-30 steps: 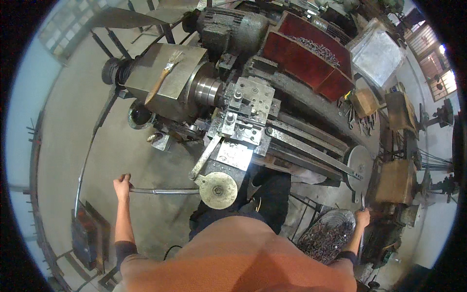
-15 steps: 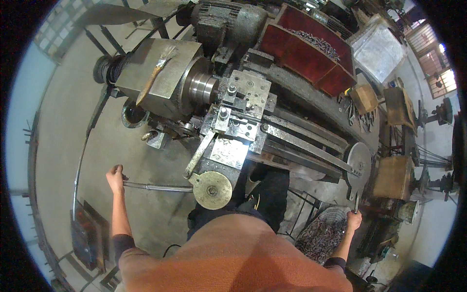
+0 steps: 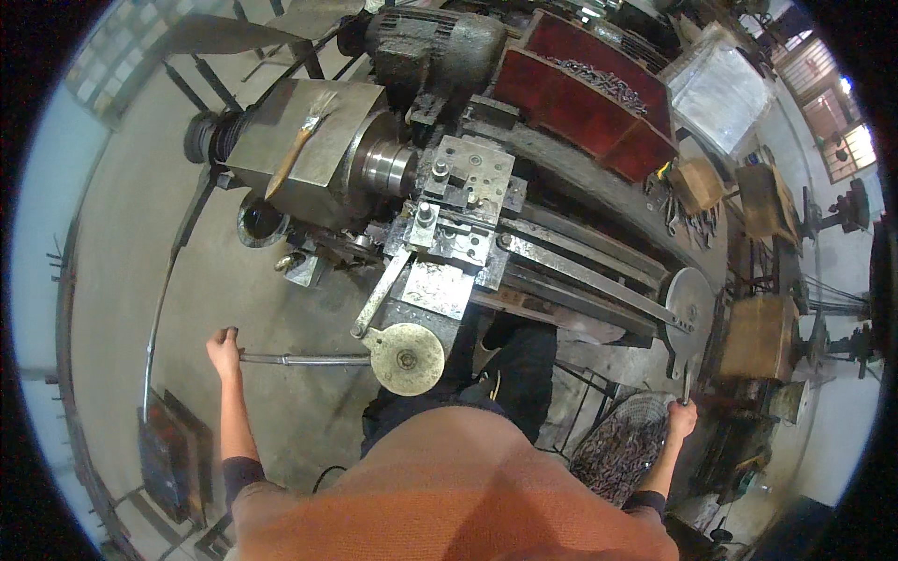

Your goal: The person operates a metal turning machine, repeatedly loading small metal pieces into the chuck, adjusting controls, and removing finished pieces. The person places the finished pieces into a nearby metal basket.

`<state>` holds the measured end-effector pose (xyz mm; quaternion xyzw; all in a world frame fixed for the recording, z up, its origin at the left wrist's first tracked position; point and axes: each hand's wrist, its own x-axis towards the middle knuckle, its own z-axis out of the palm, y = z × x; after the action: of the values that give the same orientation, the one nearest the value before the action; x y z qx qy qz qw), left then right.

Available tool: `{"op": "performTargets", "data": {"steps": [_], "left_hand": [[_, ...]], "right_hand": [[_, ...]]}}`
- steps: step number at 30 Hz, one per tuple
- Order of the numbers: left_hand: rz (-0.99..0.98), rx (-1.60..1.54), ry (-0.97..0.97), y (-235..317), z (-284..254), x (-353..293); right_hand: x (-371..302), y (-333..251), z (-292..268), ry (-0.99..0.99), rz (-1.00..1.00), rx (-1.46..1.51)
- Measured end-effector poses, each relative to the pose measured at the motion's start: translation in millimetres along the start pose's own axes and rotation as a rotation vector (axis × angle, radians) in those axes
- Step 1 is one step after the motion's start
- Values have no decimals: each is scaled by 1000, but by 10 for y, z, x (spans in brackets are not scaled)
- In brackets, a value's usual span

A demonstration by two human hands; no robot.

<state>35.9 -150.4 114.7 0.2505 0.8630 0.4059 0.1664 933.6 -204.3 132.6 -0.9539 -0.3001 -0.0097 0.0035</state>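
Stretched out to the left, my left hand (image 3: 223, 353) is closed around the outer end of a long metal lever (image 3: 309, 360). That lever runs to a round brass-coloured disc (image 3: 407, 359) at the front of a lathe's tool slide (image 3: 438, 288). A shorter flat handle (image 3: 382, 294) rises from beside the disc. At the far right, my right hand (image 3: 682, 419) grips a short metal handle (image 3: 687, 381) below a large grey disc (image 3: 690, 301) at the end of the lathe bed. The shiny round spindle (image 3: 388, 170) sits left of the tool slide.
A wooden-handled brush (image 3: 292, 161) lies on the lathe's headstock (image 3: 253, 150). Behind the bed stand a motor (image 3: 435, 47) and a red bin (image 3: 561, 101) with small metal parts. Wrenches (image 3: 673, 213) lie to its right. A basket (image 3: 613, 449) of metal pieces stands beside my right forearm.
The whole view has shifted slightly. The left lever's outer end sits a little lower relative to its disc, my left hand with it. Both hands keep their grips.
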Motion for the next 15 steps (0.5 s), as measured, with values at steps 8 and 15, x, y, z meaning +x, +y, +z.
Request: {"op": "performTargets", "data": {"steps": [8,15], "left_hand": [[-29,-65,13,210,108,36],[10,-264,102,-88,65,-12]], "right_hand": [[-36,-60,-12,42,21,-44],[120,68,120,215,-45,-66]]}}
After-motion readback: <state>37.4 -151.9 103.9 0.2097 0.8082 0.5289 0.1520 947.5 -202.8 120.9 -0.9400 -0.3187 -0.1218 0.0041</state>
